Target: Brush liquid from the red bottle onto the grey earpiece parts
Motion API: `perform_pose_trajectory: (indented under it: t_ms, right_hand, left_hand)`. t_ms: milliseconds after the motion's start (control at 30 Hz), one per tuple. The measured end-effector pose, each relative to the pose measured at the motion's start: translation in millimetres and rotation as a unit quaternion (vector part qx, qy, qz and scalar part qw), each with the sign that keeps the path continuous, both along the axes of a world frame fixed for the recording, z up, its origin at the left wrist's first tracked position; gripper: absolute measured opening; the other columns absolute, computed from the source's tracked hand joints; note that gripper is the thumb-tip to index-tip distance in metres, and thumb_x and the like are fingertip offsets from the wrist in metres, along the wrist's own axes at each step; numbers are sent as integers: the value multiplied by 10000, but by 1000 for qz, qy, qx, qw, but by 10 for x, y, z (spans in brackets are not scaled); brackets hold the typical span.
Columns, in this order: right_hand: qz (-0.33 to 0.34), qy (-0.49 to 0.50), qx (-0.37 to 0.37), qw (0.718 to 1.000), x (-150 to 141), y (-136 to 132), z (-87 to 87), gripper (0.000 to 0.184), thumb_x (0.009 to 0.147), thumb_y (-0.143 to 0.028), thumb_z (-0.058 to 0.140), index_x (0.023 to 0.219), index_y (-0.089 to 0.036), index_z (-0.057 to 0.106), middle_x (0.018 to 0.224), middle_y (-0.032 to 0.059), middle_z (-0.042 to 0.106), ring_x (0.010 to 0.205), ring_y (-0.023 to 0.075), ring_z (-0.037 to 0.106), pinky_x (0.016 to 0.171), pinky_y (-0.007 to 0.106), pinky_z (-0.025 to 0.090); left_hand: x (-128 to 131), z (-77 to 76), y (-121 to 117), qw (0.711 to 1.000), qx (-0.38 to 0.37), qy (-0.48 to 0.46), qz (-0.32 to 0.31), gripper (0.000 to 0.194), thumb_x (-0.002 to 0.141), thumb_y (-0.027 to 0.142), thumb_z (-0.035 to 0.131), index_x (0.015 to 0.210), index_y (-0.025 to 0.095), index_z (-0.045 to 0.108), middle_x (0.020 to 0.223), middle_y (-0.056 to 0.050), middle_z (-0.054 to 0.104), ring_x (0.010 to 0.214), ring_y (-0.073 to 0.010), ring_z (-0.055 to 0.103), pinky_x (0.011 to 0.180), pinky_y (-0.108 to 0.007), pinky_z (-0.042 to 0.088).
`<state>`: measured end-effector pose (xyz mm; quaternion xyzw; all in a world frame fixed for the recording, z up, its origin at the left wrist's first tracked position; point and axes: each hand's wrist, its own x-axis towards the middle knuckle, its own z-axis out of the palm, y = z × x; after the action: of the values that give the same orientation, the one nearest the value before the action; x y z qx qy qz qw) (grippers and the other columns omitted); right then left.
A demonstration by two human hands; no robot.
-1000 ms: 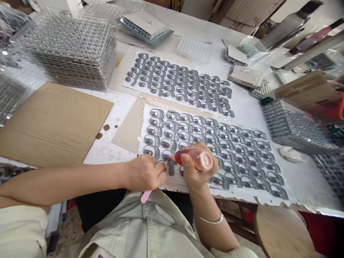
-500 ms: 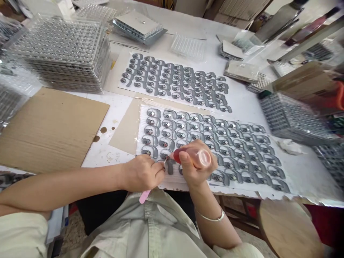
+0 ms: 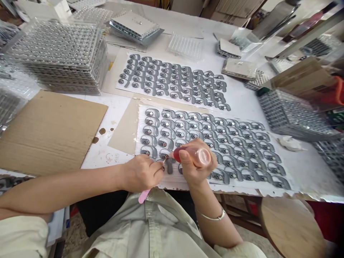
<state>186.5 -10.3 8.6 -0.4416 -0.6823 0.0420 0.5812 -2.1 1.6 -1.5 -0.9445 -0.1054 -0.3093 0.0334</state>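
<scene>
My left hand (image 3: 142,173) is closed on a thin pink-handled tool (image 3: 144,195) whose tip touches a grey metal piece (image 3: 164,155) at the near left of a white sheet (image 3: 150,181). My right hand (image 3: 196,165) grips a small squeeze bottle with a red tip (image 3: 197,156), the tip aimed at the same piece. The sheet carries several rows of grey metal pieces (image 3: 231,147), each with a shiny stud. A second sheet of the same pieces (image 3: 174,80) lies farther back.
A brown cardboard sheet (image 3: 48,130) lies at left. Stacked clear trays of studs (image 3: 57,53) stand at back left, and more trays (image 3: 292,116) at right. Small flat boxes (image 3: 135,25) lie at the back. A round wooden stool (image 3: 291,229) stands below the table edge.
Both hands stay at the same grey piece with tool and bottle. Only the head view has shifted slightly.
</scene>
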Motion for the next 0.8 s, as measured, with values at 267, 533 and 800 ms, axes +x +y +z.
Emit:
perform_pose_trajectory:
  t_ms: [267, 533, 800]
  right_hand:
    - [-26, -21, 16, 999, 19, -33, -20, 117, 797, -200, 656, 750, -197, 549, 640, -8, 583, 560, 136, 530, 536, 321, 450]
    - [-86, 63, 4, 994, 120, -174, -122, 172, 811, -367, 636, 799, -198, 610, 649, 30, 602, 554, 173, 539, 504, 343, 430]
    - [-66, 58, 12, 996, 100, -134, -164, 153, 775, -305, 680, 842, -181, 622, 692, 33, 613, 559, 163, 554, 511, 333, 444]
  left_hand:
    - [-7, 15, 13, 1000, -6, -4, -8, 202, 842, 81, 434, 717, 116, 589, 763, -105, 678, 554, -146, 601, 431, -260, 456]
    - [-13, -17, 31, 1000, -16, 6, -11, 183, 854, 159, 496, 680, 130, 543, 704, -74, 645, 556, -130, 585, 439, -225, 417]
    - [-7, 17, 37, 999, -38, -22, -20, 190, 840, 89, 449, 679, 126, 542, 687, -66, 648, 559, -127, 600, 434, -227, 432]
